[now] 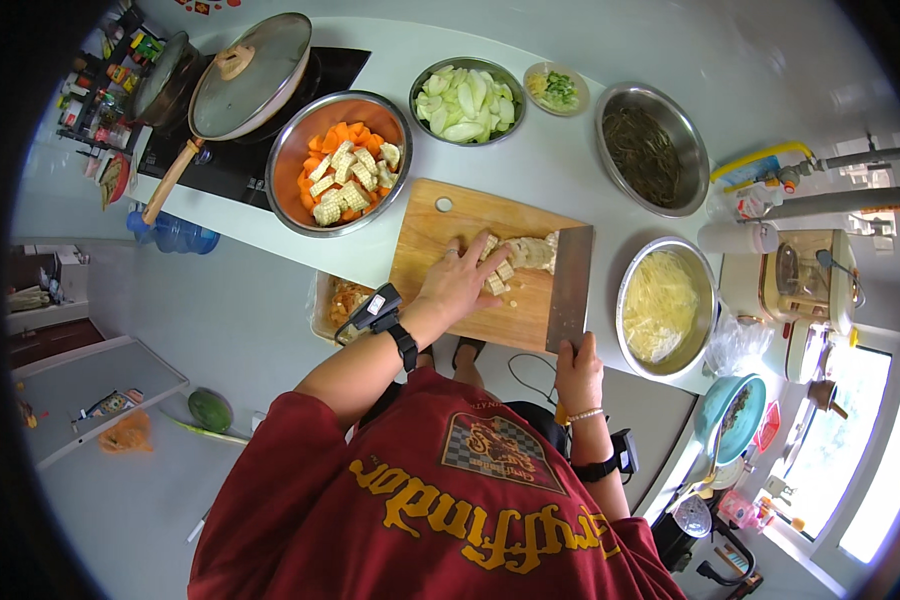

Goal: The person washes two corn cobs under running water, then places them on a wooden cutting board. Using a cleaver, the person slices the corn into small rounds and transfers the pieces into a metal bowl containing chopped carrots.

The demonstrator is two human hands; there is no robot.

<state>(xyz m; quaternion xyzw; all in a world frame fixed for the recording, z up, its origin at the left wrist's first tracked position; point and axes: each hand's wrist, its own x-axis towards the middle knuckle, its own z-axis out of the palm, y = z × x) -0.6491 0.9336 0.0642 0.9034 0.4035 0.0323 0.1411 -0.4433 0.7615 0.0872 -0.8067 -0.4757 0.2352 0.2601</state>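
Note:
A wooden cutting board (439, 247) with a hole in one corner lies on the white counter. On it are chunks of pale corn cob (499, 274) and a longer piece of corn (531, 253). My left hand (461, 281) rests with spread fingers on the chunks. My right hand (579, 371) grips a cleaver (571, 289), whose broad blade stands at the right end of the corn. Beyond the board's left corner, a metal bowl (281, 180) holds cut carrots (334, 139) and corn chunks (343, 202).
A bowl of sliced pale green vegetable (465, 105), a small dish of chopped aromatics (555, 90), a bowl of dark strands (641, 154) and a bowl of pale shreds (660, 304) surround the board. A lidded pan (255, 82) sits on the cooktop, its handle over the counter edge.

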